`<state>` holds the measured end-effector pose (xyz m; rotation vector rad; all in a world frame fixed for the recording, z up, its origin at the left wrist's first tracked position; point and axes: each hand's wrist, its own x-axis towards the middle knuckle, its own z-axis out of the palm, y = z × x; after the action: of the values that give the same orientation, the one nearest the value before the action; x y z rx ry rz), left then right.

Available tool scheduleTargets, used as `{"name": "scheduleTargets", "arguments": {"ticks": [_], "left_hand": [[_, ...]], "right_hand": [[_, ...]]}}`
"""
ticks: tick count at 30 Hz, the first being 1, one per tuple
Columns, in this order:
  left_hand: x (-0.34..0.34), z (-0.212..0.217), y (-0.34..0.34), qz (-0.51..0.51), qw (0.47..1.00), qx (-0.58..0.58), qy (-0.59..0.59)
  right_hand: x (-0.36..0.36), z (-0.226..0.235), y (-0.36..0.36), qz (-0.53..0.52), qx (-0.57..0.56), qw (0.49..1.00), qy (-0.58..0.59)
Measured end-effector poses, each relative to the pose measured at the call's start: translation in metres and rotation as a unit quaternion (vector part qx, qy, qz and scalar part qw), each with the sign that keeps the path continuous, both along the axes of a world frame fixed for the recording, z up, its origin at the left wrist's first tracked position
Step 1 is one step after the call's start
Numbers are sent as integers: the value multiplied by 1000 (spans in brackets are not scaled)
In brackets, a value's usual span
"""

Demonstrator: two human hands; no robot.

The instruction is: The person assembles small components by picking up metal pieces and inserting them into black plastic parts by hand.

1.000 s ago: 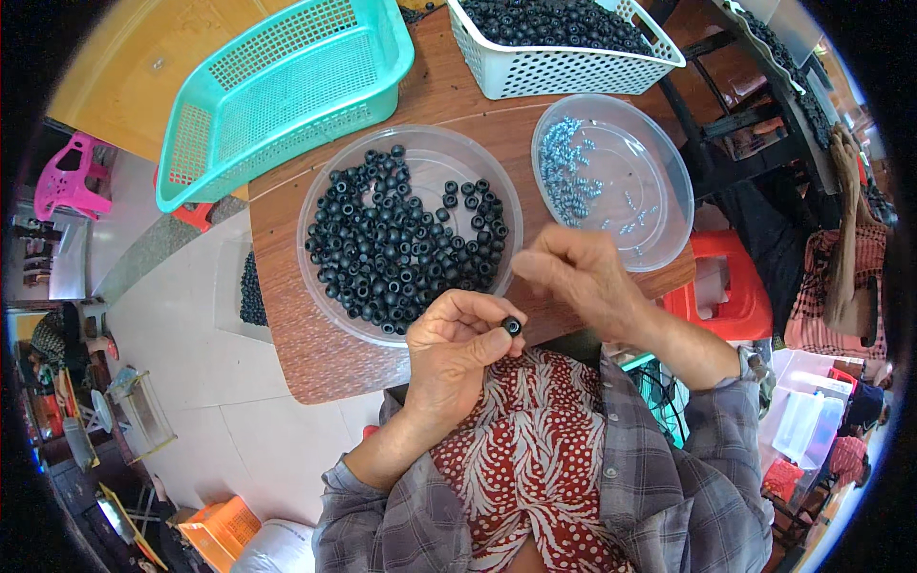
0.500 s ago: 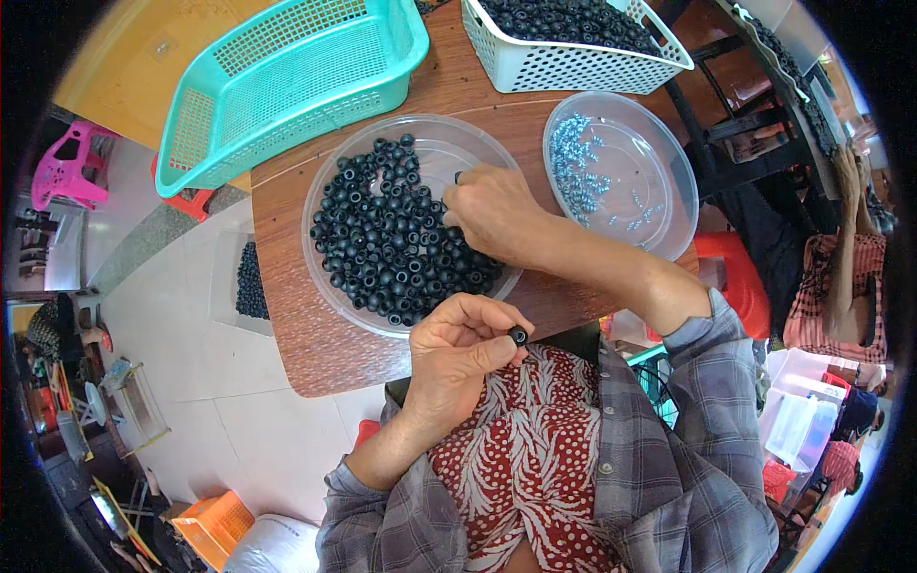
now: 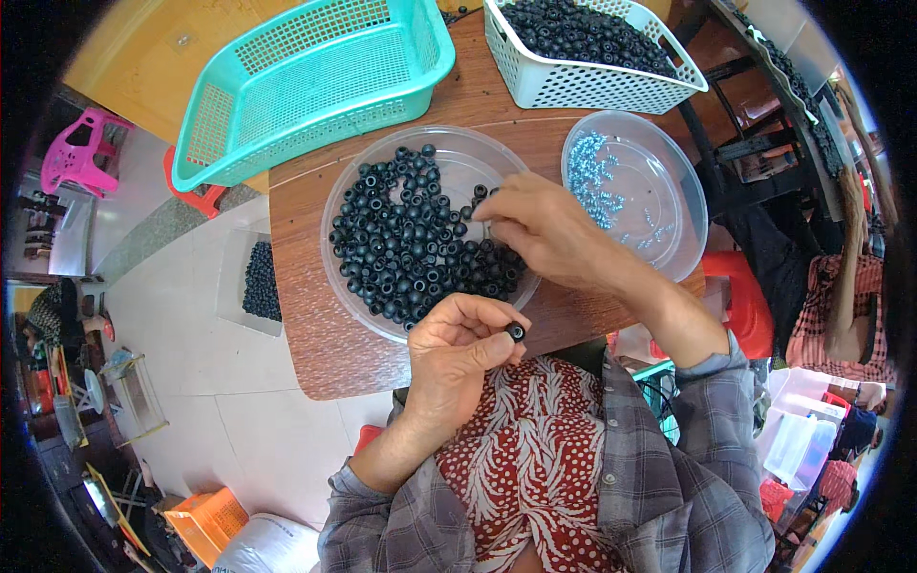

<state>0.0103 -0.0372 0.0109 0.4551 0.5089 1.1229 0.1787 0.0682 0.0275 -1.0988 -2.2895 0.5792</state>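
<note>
Between the thumb and fingers of my left hand (image 3: 454, 353) sits a small round black bead-like piece (image 3: 516, 331) with a hole in its end. That hand is just in front of a round clear plastic tub (image 3: 346, 310) heaped with similar black pieces (image 3: 406, 248). Over the tub's right side, my right hand (image 3: 540, 224) has its fingers curled and drawn together, next to a few black pieces (image 3: 468, 212). What its fingertips hold, if anything, is hidden. To the right stands a second round clear tub (image 3: 659, 196) with small shiny blue-silver bits (image 3: 592, 177).
At the back of the wooden table (image 3: 306, 353) stand a turquoise basket (image 3: 315, 143) and a white basket (image 3: 602, 93) full of black pieces. A box of dark pieces (image 3: 260, 286) is on the floor at left. Another person's arm (image 3: 845, 296) shows at far right.
The whole view has shifted a little. My right hand has drawn slightly right within the tub, and a few black pieces now show beside its fingertips. My left hand keeps its bead-like piece.
</note>
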Motion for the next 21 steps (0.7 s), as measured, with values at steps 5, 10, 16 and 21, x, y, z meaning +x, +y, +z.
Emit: {"name": "scheduleTargets", "arguments": {"ticks": [5,10,16,21], "left_hand": [[0,7,11,35,999,-1,38],[3,3,18,77,995,-35,45],[4,4,18,77,995,-34,48],[7,7,21,82,995,-19,45]], "right_hand": [[9,27,-34,-32,-176,965,194],[5,19,-52,-18,-189,946,264],[9,16,-55,18,-126,965,231],[10,8,-56,-23,-29,965,258]]}}
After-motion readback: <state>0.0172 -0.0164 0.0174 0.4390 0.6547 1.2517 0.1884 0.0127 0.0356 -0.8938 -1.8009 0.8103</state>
